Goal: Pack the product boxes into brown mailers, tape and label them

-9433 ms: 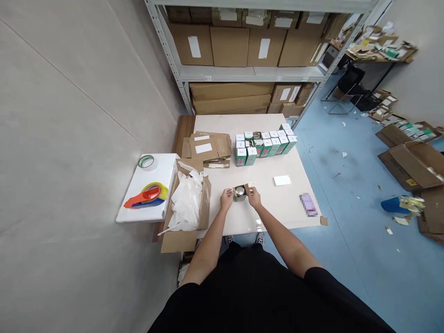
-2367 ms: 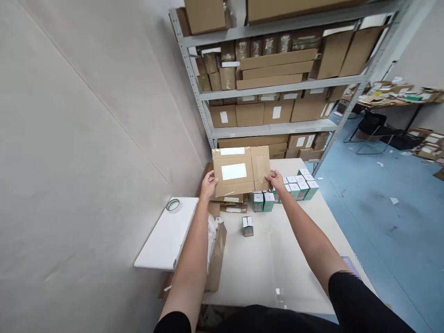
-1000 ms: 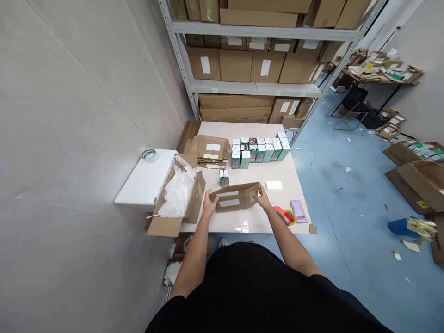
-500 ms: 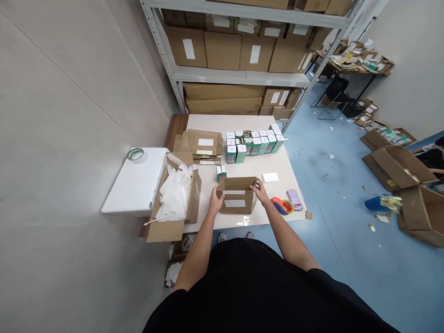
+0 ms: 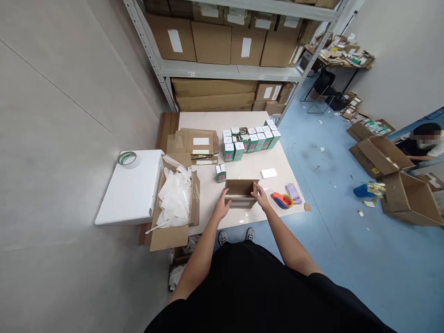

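A small brown cardboard box with its top open sits near the table's front edge, a white label strip on its front. My left hand grips its left side, fingers bent over the wall. At the right end, my right hand pinches the upper corner. A little green-and-white carton stands just behind and left of the box. Several taller green-and-white cartons are grouped farther back. A white card lies to the right, behind a red-and-blue tape dispenser.
Flattened cardboard is stacked at the back left. An open carton full of white packing sheets stands left, beside a white case carrying a tape roll. Shelving rises behind; a person is among boxes at right.
Both hands keep hold of the cardboard box. The front side now looks foreshortened and more of the inside shows. My left hand has come closer to the right one. The view has shifted right.
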Action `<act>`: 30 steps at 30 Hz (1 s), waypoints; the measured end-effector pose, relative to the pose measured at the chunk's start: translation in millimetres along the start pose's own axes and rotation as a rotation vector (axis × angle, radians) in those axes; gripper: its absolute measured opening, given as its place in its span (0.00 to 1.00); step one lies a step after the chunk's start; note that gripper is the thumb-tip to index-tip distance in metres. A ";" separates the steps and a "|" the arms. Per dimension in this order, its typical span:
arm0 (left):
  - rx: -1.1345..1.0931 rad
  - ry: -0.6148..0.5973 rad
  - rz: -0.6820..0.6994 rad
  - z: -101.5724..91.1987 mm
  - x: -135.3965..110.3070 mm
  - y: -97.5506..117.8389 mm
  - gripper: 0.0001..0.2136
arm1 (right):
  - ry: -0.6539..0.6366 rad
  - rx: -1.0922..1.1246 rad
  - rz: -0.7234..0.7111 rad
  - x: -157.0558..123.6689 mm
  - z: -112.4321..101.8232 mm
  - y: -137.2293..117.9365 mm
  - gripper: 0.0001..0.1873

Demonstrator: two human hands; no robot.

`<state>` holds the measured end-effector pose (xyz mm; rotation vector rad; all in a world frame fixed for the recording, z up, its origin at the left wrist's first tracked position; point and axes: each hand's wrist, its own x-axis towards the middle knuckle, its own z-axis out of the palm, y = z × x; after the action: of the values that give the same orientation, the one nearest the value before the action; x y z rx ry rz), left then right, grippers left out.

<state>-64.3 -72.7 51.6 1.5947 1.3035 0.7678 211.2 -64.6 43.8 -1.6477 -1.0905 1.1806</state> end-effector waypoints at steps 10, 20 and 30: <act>0.330 -0.050 0.086 -1.8 -0.8 -1.0 0.28 | 0.064 -0.308 0.025 -3.5 -8.6 14.2 0.30; 0.275 -0.041 0.047 -7.3 6.4 -9.8 0.15 | -0.117 -0.304 0.011 -14.6 -18.2 -2.2 0.37; 0.360 0.236 -0.181 25.8 -0.9 11.6 0.35 | -0.029 -0.337 0.051 -9.7 -24.7 15.5 0.35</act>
<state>-37.2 -80.6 52.2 1.6674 1.8134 0.6479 236.0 -81.4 37.5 -1.9275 -1.3292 1.0998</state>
